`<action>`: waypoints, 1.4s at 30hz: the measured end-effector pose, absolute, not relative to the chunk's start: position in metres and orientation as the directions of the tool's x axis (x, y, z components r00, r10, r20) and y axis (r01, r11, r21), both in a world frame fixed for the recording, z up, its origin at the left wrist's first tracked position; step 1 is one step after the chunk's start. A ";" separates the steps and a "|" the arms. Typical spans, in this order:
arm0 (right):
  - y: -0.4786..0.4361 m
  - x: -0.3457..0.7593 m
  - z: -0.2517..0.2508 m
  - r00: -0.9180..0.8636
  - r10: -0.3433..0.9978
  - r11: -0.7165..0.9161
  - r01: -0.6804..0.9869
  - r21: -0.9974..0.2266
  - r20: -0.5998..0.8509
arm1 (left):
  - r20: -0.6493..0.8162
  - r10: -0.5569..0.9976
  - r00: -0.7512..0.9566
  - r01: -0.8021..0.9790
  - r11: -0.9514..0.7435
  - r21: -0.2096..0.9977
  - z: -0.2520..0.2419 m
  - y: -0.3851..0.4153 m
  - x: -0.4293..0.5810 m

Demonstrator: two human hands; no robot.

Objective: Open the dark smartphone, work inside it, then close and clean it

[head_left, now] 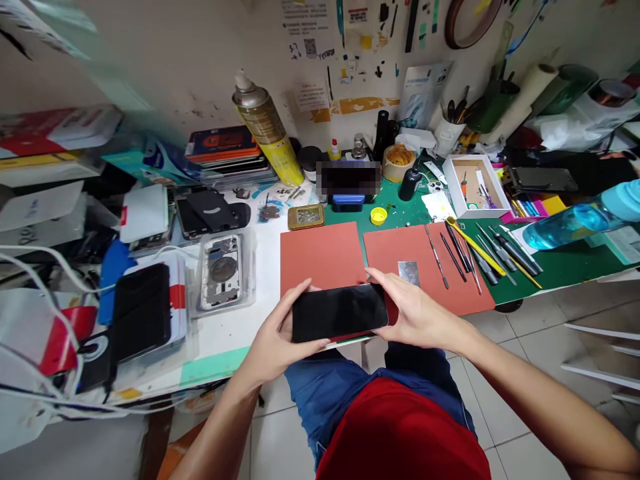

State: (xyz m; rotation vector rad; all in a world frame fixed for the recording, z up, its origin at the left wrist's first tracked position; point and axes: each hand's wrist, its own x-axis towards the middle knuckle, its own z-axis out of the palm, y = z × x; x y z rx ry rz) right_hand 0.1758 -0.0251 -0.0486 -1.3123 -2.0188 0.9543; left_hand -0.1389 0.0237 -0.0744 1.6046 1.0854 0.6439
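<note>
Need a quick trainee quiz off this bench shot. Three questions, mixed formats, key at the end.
1. True or false: the left hand and the right hand both hold the dark-screened phone.
2. Which lies on the right-hand red-brown mat?
A) water bottle
B) small metal plate
C) tape roll
3. Fill in the colour: the spray can is ____ around its lower half.

Key: 1 true; 2 B; 3 yellow.
</note>
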 end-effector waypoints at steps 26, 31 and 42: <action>-0.072 0.133 -0.060 0.408 0.832 -0.445 0.085 -0.892 -0.376 | -0.002 0.781 0.624 0.688 -0.548 0.475 -0.073 0.030 -0.132; -0.072 0.122 -0.061 0.495 0.783 -0.477 0.087 -0.875 -0.377 | 0.031 0.782 0.623 0.679 -0.560 0.475 -0.068 0.032 -0.131; -0.071 0.089 -0.048 0.537 0.799 -0.456 0.251 -0.854 -0.269 | 0.077 0.767 0.637 0.713 -0.624 0.321 -0.061 0.031 -0.127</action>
